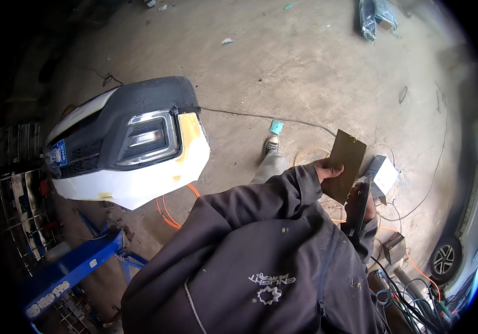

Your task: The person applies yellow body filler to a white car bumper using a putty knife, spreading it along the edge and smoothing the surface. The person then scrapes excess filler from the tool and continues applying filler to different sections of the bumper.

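My left hand (328, 170) grips a flat olive-brown rectangular plate (347, 153), thumb across its face, held upright at the right of centre. Close by, my right hand (366, 207) is closed on a dark, narrow, flat tool (361, 203), which partly hides the fingers and sits next to the plate's lower edge. A large car bumper (127, 175), white and black with a lamp set into it and tan patches of filler, rests at the left.
A blue metal stand (69, 274) and racks line the left. Right are a white box (383, 176), a dark box (394, 248), tangled hoses and a parked car (472, 222). The concrete floor (283, 72) carries cables, a teal packet (276, 127) and plastic-wrapped items (373, 16).
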Available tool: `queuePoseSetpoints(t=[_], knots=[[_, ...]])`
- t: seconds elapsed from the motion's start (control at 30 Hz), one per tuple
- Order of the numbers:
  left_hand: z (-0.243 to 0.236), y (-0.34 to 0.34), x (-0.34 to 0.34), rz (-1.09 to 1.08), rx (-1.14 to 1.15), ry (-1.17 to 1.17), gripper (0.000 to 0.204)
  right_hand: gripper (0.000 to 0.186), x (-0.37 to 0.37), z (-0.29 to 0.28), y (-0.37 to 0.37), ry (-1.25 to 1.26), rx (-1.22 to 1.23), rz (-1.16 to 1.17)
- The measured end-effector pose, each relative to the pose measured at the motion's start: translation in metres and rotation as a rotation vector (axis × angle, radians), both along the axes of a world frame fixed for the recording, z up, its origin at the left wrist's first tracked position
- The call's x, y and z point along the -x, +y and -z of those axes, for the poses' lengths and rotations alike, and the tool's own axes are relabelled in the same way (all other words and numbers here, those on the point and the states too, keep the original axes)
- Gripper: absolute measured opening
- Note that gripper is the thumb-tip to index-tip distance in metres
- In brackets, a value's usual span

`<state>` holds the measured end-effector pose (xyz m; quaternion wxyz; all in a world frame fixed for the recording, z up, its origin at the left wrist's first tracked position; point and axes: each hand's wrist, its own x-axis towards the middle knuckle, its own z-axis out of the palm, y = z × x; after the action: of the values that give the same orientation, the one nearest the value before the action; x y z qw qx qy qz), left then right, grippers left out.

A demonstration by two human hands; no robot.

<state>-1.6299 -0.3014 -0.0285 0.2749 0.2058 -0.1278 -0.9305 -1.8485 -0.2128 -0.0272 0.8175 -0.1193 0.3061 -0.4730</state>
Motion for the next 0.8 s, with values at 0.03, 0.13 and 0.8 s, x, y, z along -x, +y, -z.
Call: queuePoseSetpoints(t=[0.03,0.13,0.8], knots=[[0.012,-0.02,0.004,-0.054,0.096,-0.047,0.036,0.031,0.002,-0.004,-0.009,-0.015,0.051,0.103],[0.021,-0.072,0.009,-0.175,0.285,-0.092,0.035,0.025,0.013,-0.006,-0.043,0.077,0.082,0.369],[-0.049,-0.239,0.017,-0.039,0.594,-0.364,0.038,0.029,0.033,-0.075,-0.325,0.138,0.256,0.44]])
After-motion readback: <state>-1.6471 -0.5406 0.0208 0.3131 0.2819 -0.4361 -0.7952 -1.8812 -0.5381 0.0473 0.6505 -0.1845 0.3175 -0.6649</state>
